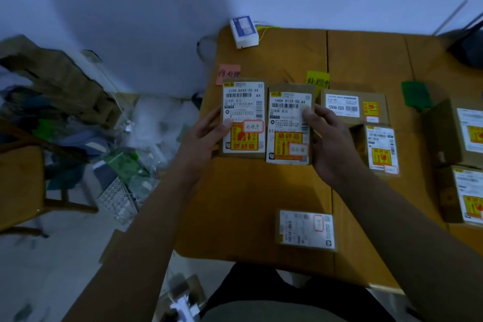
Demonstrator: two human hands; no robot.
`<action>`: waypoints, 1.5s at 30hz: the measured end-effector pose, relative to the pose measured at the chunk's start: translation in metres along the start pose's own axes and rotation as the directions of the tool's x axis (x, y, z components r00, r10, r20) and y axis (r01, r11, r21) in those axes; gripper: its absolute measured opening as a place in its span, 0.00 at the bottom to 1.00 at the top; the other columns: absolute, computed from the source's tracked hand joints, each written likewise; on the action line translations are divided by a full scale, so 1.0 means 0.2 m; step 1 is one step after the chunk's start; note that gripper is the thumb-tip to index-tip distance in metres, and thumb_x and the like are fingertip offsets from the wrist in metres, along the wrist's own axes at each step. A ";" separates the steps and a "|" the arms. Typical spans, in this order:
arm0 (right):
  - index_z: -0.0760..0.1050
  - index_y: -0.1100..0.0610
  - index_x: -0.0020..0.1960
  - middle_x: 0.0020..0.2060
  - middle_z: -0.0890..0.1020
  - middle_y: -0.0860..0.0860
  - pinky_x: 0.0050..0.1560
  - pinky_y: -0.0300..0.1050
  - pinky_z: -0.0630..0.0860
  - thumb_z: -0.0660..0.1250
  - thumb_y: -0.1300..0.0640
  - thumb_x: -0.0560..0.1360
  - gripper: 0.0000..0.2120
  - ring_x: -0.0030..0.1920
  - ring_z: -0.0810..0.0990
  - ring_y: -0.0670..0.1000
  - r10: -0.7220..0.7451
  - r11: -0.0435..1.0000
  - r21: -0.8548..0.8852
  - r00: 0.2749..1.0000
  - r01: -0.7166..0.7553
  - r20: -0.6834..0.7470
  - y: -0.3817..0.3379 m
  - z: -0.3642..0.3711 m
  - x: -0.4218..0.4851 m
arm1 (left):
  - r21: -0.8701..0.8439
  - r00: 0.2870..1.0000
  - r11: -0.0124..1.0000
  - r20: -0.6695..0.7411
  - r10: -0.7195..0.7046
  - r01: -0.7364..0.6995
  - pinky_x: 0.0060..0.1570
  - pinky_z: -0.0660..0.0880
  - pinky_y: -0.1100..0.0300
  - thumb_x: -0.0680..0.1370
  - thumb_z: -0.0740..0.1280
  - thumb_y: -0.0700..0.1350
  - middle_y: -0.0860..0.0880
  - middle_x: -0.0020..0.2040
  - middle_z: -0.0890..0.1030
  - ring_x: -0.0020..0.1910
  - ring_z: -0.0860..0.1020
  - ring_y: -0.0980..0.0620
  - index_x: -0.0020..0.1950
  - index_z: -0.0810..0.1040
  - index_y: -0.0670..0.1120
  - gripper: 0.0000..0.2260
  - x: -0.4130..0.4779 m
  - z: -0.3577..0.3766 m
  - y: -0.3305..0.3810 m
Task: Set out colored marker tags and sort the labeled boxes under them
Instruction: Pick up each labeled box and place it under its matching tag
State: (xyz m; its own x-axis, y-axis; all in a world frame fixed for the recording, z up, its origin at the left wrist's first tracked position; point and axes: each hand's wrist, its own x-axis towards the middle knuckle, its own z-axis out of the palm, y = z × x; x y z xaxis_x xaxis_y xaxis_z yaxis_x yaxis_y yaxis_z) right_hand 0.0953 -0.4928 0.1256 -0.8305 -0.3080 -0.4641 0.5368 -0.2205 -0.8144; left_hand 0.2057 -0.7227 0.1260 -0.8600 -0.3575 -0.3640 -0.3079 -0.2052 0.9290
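The sorting step is judged to be in hand, since three coloured paper tags are already laid along the far part of the orange-brown wooden desk (248, 191): a pink handwritten tag (229, 73) at the left, a yellow-green handwritten tag (317, 82) in the middle, and a dark green tag (414, 95) further right. Under the pink tag, a brown cardboard box with a white shipping label and a red-framed sticker (243, 119) is held by the left hand (201, 141), the grip closed on its left edge with the thumb pressed on the label face. Just beside it, a second brown cardboard box with a white label and a yellow warning panel (288, 125) is grasped by the right hand (329, 141), thumb on top and fingers wrapped round its right side. Whether either box rests on the desk or is lifted cannot be told. The two small red-framed stickers appear to be under comparison; the next move is judged to call for reading each and placing its box below the matching tag. Other labelled boxes lie under the yellow-green tag and at the right, and one small flat labelled box (305, 230) waits unsorted near the front edge.
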 end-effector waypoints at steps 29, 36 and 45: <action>0.76 0.60 0.70 0.61 0.85 0.59 0.60 0.64 0.83 0.69 0.58 0.83 0.16 0.58 0.86 0.60 0.252 0.854 -0.396 0.935 -0.336 -0.250 0.72 0.47 0.57 | -0.228 0.919 0.938 -0.239 -0.315 0.262 0.53 0.79 0.50 0.80 0.71 0.49 0.50 0.60 0.87 0.58 0.86 0.47 0.70 0.79 0.58 0.18 0.04 -0.57 -0.57; 0.74 0.59 0.73 0.65 0.82 0.57 0.65 0.60 0.79 0.74 0.48 0.79 0.27 0.64 0.81 0.59 0.156 0.828 -0.489 0.951 -0.274 -0.268 0.67 0.44 0.48 | -0.210 0.959 0.956 -0.152 -0.238 0.204 0.42 0.83 0.62 0.73 0.73 0.52 0.50 0.57 0.88 0.54 0.87 0.50 0.67 0.78 0.60 0.22 0.04 -0.38 -0.50; 0.79 0.50 0.67 0.55 0.88 0.50 0.46 0.40 0.83 0.67 0.42 0.82 0.18 0.54 0.88 0.48 0.163 0.936 -0.309 0.986 -0.166 -0.036 0.32 0.08 0.16 | -0.106 0.984 0.979 -0.014 -0.177 0.174 0.39 0.83 0.62 0.79 0.72 0.48 0.53 0.54 0.88 0.50 0.88 0.53 0.68 0.79 0.58 0.17 0.15 0.11 -0.34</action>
State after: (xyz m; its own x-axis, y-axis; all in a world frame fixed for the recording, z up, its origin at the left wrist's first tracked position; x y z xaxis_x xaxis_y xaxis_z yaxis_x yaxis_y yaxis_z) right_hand 0.1064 -0.5313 0.0645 -0.7363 -0.3068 -0.6031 0.5949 0.1312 -0.7931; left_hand 0.1921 -0.6991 0.0537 -0.7863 -0.3284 -0.5234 -0.4084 -0.3596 0.8390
